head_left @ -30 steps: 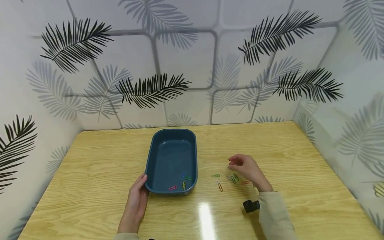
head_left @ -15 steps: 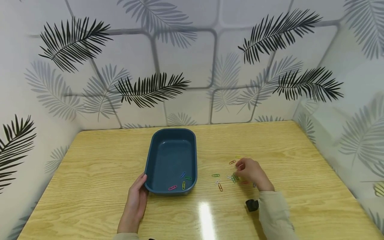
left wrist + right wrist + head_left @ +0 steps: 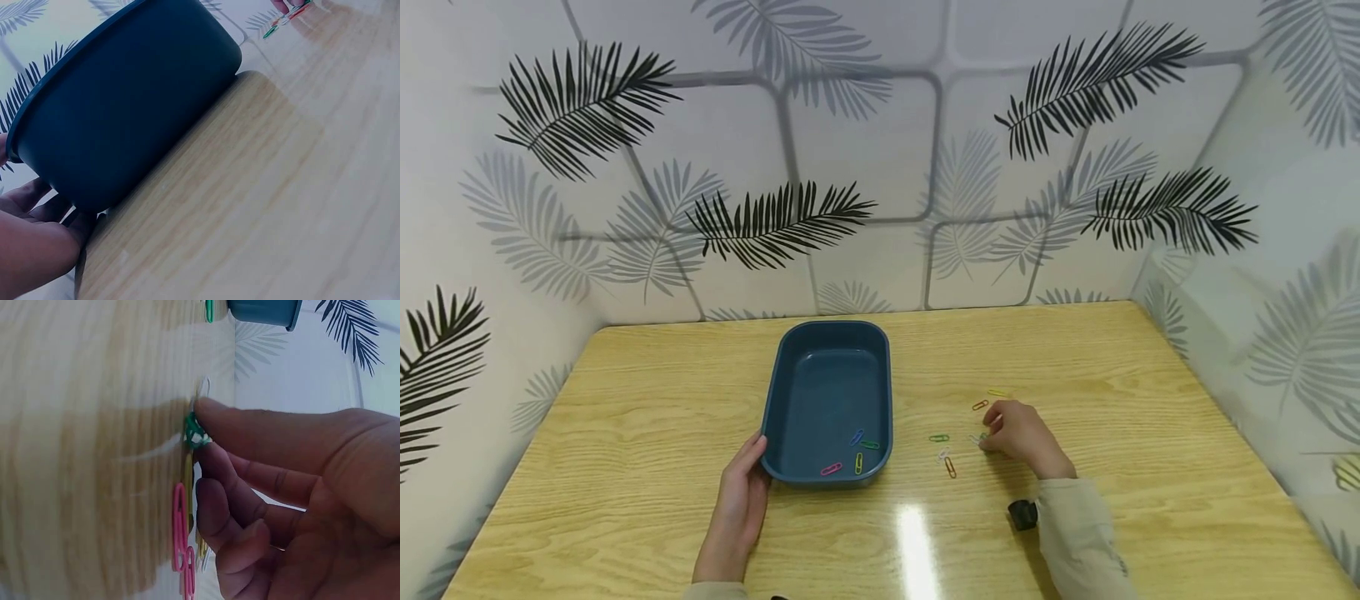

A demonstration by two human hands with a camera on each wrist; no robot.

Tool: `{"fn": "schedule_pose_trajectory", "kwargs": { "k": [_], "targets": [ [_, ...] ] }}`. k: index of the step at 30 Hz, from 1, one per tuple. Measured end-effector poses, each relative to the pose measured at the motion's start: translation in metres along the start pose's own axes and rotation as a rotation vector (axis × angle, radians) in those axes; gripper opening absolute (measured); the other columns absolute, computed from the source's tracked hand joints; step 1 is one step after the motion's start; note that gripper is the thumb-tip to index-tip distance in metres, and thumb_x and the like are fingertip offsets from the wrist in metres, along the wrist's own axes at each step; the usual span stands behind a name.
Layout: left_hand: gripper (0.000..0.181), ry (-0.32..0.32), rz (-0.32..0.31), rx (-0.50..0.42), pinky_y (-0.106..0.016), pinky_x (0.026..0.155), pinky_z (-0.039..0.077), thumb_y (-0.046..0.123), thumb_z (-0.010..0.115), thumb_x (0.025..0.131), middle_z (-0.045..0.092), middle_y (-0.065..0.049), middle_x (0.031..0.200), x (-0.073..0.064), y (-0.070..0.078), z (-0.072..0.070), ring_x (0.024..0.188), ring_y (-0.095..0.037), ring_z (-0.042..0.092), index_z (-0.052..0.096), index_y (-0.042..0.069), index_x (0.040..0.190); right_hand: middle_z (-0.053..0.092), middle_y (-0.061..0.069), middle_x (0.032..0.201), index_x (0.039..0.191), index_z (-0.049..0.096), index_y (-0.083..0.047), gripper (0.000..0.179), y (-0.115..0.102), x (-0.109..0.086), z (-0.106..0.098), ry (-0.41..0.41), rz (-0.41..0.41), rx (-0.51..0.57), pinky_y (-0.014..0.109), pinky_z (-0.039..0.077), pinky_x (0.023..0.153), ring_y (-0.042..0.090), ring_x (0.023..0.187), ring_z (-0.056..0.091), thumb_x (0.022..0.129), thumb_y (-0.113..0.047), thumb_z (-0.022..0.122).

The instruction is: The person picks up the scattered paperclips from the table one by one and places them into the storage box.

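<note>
My left hand [image 3: 741, 500] grips the near left corner of a dark blue plastic tray [image 3: 831, 379], thumb over the rim and fingers against the outer wall. Inside the tray's near end lie pink [image 3: 831, 469], yellow [image 3: 859, 463], blue [image 3: 857, 437] and green [image 3: 870, 445] paper clips. On the table to the right, my right hand [image 3: 1022, 437] pinches a green paper clip [image 3: 195, 432] between thumb and index finger, among a small cluster. A white paper clip [image 3: 205, 386] shows just beyond the thumb tip. The right palm partly hides the cluster from above.
Left of the right hand lie green [image 3: 939, 437], white [image 3: 943, 455] and orange [image 3: 951, 468] paper clips. Beyond it are a red one [image 3: 981, 405] and a yellow one [image 3: 997, 392]. Pink paper clips [image 3: 180, 528] lie under the hand. A patterned wall [image 3: 880, 275] borders the wooden table.
My right hand has come down from above the clips and shifted slightly left, its thumb and index finger closing at the green clips. The left hand and tray stay where they were.
</note>
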State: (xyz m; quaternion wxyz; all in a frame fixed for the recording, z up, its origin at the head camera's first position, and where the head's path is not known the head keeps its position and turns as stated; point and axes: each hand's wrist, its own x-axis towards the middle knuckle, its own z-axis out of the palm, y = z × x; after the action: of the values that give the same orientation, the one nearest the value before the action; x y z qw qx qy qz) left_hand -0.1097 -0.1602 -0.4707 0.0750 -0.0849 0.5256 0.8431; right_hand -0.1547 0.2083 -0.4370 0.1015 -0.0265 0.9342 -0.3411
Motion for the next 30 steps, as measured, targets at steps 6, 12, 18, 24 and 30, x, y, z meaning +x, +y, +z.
{"fn": "schedule_pose_trajectory", "kwargs": {
  "k": [6,12,18,24,30],
  "targets": [
    [0.058,0.012,-0.008,0.001,-0.037,0.117,0.009,0.023,0.037,0.106,0.018,-0.02,0.155,-0.0008,0.0007,0.0003,0.143,-0.025,0.015,0.016,-0.009,0.149,0.064,0.012,0.084,0.092,0.065,0.006,0.015,0.001,-0.0005,0.0002,0.016,-0.008,-0.009,0.032,0.051,0.055,0.021,0.07,0.058,0.08,0.001,0.073],
    [0.056,0.019,-0.008,-0.009,-0.037,0.117,0.01,0.021,0.037,0.106,0.02,-0.021,0.154,-0.0005,0.0006,0.0005,0.142,-0.025,0.017,0.018,-0.01,0.149,0.064,0.008,0.082,0.088,0.069,0.003,0.007,0.004,0.0007,-0.0012,0.031,-0.028,-0.011,0.031,0.05,0.053,0.018,0.066,0.055,0.085,-0.002,0.07],
    [0.056,0.006,0.002,-0.012,-0.037,0.117,0.009,0.02,0.036,0.106,0.02,-0.02,0.155,0.0006,-0.0001,-0.0004,0.142,-0.025,0.016,0.018,-0.01,0.149,0.062,0.008,0.081,0.086,0.068,0.002,0.004,0.0059,0.0015,-0.0004,0.032,-0.03,0.0,0.031,0.05,0.053,0.019,0.067,0.054,0.086,-0.002,0.07],
    [0.056,0.001,0.004,-0.007,-0.037,0.117,0.009,0.02,0.036,0.106,0.019,-0.02,0.155,0.0003,-0.001,-0.001,0.143,-0.025,0.016,0.018,-0.01,0.149,0.062,0.009,0.083,0.09,0.067,0.002,0.006,0.0072,0.0022,0.0005,0.027,-0.039,-0.008,0.032,0.049,0.055,0.02,0.069,0.055,0.088,-0.003,0.068],
    [0.056,0.001,0.004,-0.009,-0.036,0.117,0.009,0.021,0.035,0.106,0.02,-0.02,0.154,0.0003,-0.0013,-0.0008,0.142,-0.025,0.016,0.018,-0.009,0.149,0.063,0.015,0.09,0.099,0.069,0.004,0.012,0.0086,0.0028,0.0009,0.01,-0.032,0.036,0.032,0.052,0.051,0.022,0.073,0.058,0.09,-0.003,0.064]
  ]
}}
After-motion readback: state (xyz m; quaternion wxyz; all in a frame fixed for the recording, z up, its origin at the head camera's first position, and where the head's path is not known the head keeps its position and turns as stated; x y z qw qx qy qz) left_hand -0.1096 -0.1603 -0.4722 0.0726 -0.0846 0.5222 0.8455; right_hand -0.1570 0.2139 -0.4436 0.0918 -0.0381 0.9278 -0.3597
